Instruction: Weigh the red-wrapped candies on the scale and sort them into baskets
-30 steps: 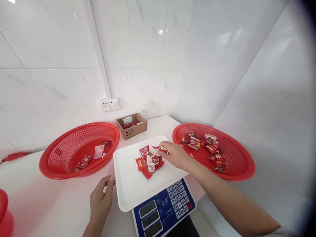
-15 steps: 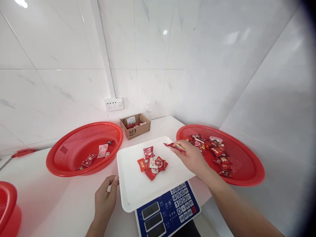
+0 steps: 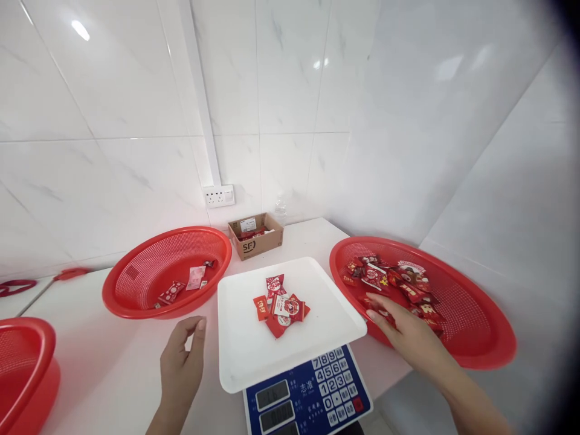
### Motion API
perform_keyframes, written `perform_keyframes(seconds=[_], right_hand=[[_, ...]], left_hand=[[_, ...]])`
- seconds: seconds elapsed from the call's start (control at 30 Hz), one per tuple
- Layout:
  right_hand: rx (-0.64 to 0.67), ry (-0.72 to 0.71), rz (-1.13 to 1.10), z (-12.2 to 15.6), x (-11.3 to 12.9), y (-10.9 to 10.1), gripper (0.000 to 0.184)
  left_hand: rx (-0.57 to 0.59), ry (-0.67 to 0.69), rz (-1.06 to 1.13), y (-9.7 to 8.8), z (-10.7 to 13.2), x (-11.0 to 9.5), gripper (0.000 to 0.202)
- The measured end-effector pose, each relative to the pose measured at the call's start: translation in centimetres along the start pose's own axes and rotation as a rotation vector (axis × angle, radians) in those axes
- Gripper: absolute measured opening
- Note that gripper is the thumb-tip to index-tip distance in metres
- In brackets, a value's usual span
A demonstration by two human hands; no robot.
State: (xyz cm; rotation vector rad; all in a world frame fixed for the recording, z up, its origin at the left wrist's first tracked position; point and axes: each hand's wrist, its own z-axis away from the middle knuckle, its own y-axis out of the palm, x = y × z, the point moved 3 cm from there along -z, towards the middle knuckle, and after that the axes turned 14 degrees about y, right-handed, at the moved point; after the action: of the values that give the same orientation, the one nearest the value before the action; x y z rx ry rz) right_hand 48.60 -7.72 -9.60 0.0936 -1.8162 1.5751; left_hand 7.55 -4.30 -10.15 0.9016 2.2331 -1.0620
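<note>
My right hand (image 3: 405, 329) is inside the near left rim of the right red basket (image 3: 492, 314), thumb and fingers apart, over red snack packets (image 3: 410, 290). My left hand (image 3: 181, 359) hovers left of the white tray (image 3: 254, 362), thumb and fingertips pinched together; whatever is between them, if anything, is hidden. On the tray lies a small pile of red and white packets (image 3: 289, 307), with an orange-red one (image 3: 261, 307) at its left. The tray sits on a blue-faced weighing scale (image 3: 312, 393) with number keys and small displays.
A left red basket (image 3: 136, 266) holds a few packets, one of them pink (image 3: 196, 277). Behind the tray stands an open cardboard box (image 3: 260, 243) with red packets, beside a clear bottle (image 3: 280, 211). Another red basket (image 3: 31, 362) is at the left edge. Tiled walls border the table.
My right hand has moved from above the tray down to the right basket and let go of the red packet. My left hand has drawn left, away from the tray edge.
</note>
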Motion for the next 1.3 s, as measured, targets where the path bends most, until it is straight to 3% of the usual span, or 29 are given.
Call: perform_keyframes(seconds=[0.1,0.23,0.3,0.4,0.63,0.9,1.1,1.3], right_hand=[[0.079,0.020,-0.021,0.0,-0.5,0.5,0.049],[0.071,-0.021,0.003,0.0,-0.1,0.4,0.049],[0.072,-0.023,0.023,0.1,0.1,0.4,0.049],[0.075,-0.041,0.046,0.1,0.1,0.4,0.047],[0.083,-0.081,0.079,0.1,-0.4,0.7,0.047],[0.133,-0.065,0.081,0.0,-0.8,1.0,0.051],[0.167,-0.052,0.073,0.0,-0.7,0.8,0.051],[0.136,-0.077,0.063,0.3,-0.6,0.5,0.049]], left_hand=[[0.234,0.258,0.061,0.9,-0.6,-3.7,0.025],[0.615,0.612,0.061,3.2,-1.0,-9.0,0.024],[0.772,0.654,-0.012,4.7,-1.1,-10.4,0.028],[0.902,0.636,-0.126,6.7,-1.7,-10.8,0.035],[0.976,0.537,-0.229,9.8,-4.1,-10.4,0.040],[0.968,0.471,-0.255,12.8,-4.9,-9.7,0.065],[1.001,0.477,-0.274,13.9,-5.4,-9.9,0.064],[1.109,0.500,-0.220,14.1,-5.6,-10.9,0.052]])
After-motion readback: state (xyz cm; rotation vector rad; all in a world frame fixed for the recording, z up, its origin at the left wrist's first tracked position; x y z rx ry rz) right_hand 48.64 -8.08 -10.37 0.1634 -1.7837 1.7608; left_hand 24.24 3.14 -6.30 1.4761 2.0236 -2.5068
